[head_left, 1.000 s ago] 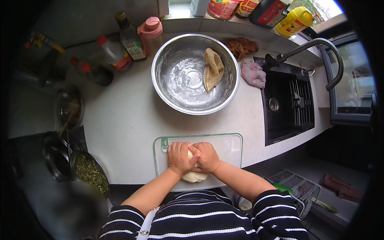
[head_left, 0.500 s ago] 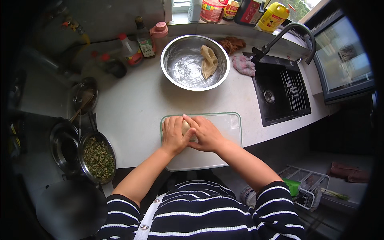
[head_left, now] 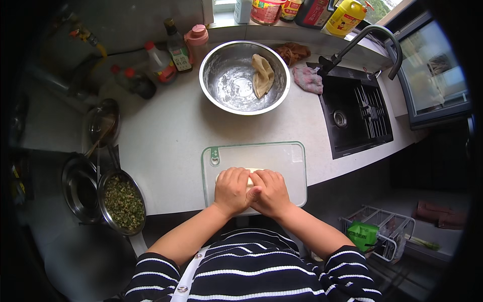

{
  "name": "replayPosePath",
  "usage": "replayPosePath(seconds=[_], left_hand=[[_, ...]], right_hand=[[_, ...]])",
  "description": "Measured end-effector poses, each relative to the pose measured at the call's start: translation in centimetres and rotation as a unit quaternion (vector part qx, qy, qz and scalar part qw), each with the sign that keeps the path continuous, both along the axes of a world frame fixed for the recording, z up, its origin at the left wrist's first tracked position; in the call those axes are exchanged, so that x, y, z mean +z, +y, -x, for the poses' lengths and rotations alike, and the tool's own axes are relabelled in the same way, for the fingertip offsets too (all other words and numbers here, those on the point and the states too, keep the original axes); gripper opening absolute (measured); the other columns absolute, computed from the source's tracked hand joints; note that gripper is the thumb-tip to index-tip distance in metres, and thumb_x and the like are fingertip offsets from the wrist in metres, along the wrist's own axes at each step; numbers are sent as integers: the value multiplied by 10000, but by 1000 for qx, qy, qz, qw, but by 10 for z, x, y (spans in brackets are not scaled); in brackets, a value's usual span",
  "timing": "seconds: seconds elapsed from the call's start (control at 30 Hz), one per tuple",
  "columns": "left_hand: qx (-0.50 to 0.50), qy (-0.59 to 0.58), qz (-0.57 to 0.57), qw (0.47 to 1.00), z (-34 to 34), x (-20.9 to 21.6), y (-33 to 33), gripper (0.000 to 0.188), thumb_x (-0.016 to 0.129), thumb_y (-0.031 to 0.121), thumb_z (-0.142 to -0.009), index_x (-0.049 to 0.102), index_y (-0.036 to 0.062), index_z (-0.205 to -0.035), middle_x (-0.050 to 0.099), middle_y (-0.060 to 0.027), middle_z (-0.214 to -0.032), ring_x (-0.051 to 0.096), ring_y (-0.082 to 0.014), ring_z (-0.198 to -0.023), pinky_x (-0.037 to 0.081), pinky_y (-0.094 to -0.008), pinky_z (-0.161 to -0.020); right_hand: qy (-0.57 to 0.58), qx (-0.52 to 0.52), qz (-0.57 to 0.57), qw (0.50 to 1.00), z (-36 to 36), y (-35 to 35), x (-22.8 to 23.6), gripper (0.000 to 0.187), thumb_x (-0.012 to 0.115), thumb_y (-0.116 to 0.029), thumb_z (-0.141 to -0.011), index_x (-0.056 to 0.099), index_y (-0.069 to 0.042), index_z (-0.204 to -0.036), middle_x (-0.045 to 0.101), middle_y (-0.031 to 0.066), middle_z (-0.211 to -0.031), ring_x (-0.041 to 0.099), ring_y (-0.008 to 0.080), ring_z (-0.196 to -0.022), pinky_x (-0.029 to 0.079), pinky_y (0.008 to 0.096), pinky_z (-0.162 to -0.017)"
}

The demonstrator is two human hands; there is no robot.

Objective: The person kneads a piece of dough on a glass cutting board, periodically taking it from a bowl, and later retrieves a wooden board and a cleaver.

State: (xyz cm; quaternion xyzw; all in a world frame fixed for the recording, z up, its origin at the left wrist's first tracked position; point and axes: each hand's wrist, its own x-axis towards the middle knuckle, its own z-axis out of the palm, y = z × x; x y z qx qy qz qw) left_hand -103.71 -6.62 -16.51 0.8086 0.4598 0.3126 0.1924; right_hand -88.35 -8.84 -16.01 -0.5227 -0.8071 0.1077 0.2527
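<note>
The white worktop (head_left: pixel 166 151) runs across the room, and a clear board (head_left: pixel 279 156) with a green rim lies at the middle of its near edge. The dough (head_left: pixel 255 170), pale and mostly covered, is on the near half of the board. The left hand (head_left: pixel 232 190) and right hand (head_left: pixel 270 193) sit side by side over it, fingers bent and closed round it, the 2 thumbs meeting in the middle.

Toward the worktop's far edge stands a steel bowl (head_left: pixel 215 83), its inside smeared white, with a tan cloth (head_left: pixel 263 78) against its right wall. A brown cloth (head_left: pixel 293 53) and a pink-grey rag (head_left: pixel 307 79) lie between the bowl and the black sink (head_left: pixel 347 141), which is let into the right end under a dark tap (head_left: pixel 382 29).

At the far left corner are a pink-lidded cup (head_left: pixel 197 38) and a green-labelled bottle (head_left: pixel 178 50). By the near left corner, a pan (head_left: pixel 141 214) holds chopped greens (head_left: pixel 123 201).

Behind, 5 containers line the sill, a yellow jug (head_left: pixel 344 17) rightmost. A window sash (head_left: pixel 432 70) stands open at right; below, a wire rack (head_left: pixel 390 224) holds a green packet (head_left: pixel 362 235).
</note>
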Motion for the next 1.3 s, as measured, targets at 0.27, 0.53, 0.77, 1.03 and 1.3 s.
replayPosePath(seconds=[0.27,0.53,0.77,1.03,1.3], left_hand=[[35,88,-57,994,-25,-87,-14,631,310,558,-960,491,39,-1270,503,-138,-1266,447,-330,-1191,279,-499,-1019],[70,82,-29,994,-45,-84,45,542,402,587,-904,618,98,-990,608,-72,-953,543,-268,-892,349,-419,-813],[58,160,375,911,-58,-46,130,454,438,479,-944,662,85,-970,649,-134,-909,581,-377,-906,425,-441,-846],[-49,79,5,996,-9,-10,3,590,597,417,-873,497,40,-1316,500,-170,-1267,446,-331,-1193,285,-498,-1022],[-3,115,-39,993,-27,-64,-13,580,424,537,-909,579,41,-1166,600,-139,-1127,544,-313,-1047,355,-478,-923]], right_hand=[[-160,-29,-47,986,-24,-12,-78,587,565,-422,-796,511,-69,-1262,490,163,-1328,461,329,-1243,290,588,-1003],[-6,9,59,998,-46,52,-72,594,706,-328,-635,556,-84,-1155,591,91,-1084,568,264,-1016,365,494,-905],[6,36,383,923,-54,139,-49,621,754,-503,-635,612,-42,-1026,668,187,-922,648,364,-888,519,437,-784],[-42,76,67,994,-64,10,-20,854,794,-418,-650,438,-58,-1337,421,198,-1357,380,360,-1303,348,535,-1012],[57,-29,63,996,-28,-16,-63,731,719,-306,-652,476,-1,-1270,540,209,-1150,564,368,-1020,451,448,-880]])
